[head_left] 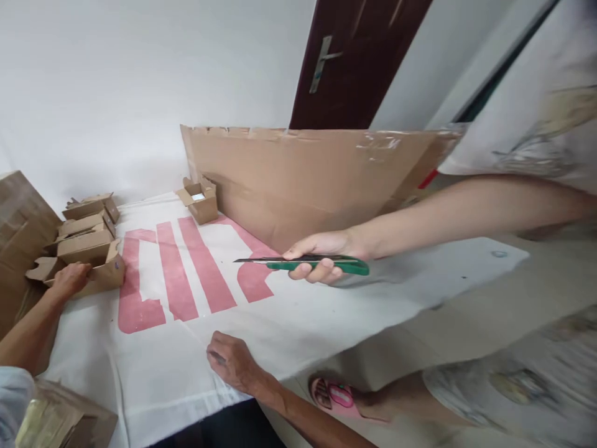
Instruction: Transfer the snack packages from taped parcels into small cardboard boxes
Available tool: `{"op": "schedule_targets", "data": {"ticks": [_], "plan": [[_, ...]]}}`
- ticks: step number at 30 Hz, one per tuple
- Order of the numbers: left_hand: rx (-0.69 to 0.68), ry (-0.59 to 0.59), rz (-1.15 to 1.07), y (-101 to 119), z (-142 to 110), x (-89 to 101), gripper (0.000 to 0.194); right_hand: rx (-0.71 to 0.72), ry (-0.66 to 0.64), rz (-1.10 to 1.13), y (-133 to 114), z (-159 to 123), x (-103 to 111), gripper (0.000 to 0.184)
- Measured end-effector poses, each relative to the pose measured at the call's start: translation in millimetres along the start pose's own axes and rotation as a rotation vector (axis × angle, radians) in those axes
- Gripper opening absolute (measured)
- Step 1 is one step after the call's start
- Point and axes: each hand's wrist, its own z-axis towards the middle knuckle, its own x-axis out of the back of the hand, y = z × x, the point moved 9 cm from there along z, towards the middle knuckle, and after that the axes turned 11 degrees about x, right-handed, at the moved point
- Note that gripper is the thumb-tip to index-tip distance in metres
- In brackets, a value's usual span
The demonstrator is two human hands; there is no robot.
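Observation:
My left hand (72, 280) has its fingers curled over the edge of a small open cardboard box (105, 277), the nearest in a row on the left of the table. My right hand (236, 364) is closed, low over the white cloth near the table's front edge. Whether anything sits inside its fingers cannot be made out. Beyond it, another person's hand (321, 255) reaches in from the right, holding a green utility knife (347, 266). The knife's blade is out and points left, above the cloth.
A white cloth with pink-red print (200, 267) covers the table. Behind it stands a large cardboard sheet (289, 180), with a small open box (203, 202) before it. More boxes (88, 224) line the left; another carton (69, 414) is at lower left. A person stands at right.

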Motion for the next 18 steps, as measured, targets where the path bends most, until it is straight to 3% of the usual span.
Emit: {"op": "schedule_targets", "data": {"ticks": [6,13,18], "plan": [[0.118,0.034,0.119,-12,6,-3.8,0.015,-0.012,-0.009,0.004,4,1,-2,0.017],[0.137,0.068,0.107,-13,5,0.8,0.031,-0.002,-0.013,-0.020,5,2,-4,0.015],[0.146,0.082,0.040,-13,7,4.5,0.026,-0.011,-0.024,-0.018,5,4,-6,0.016]]}}
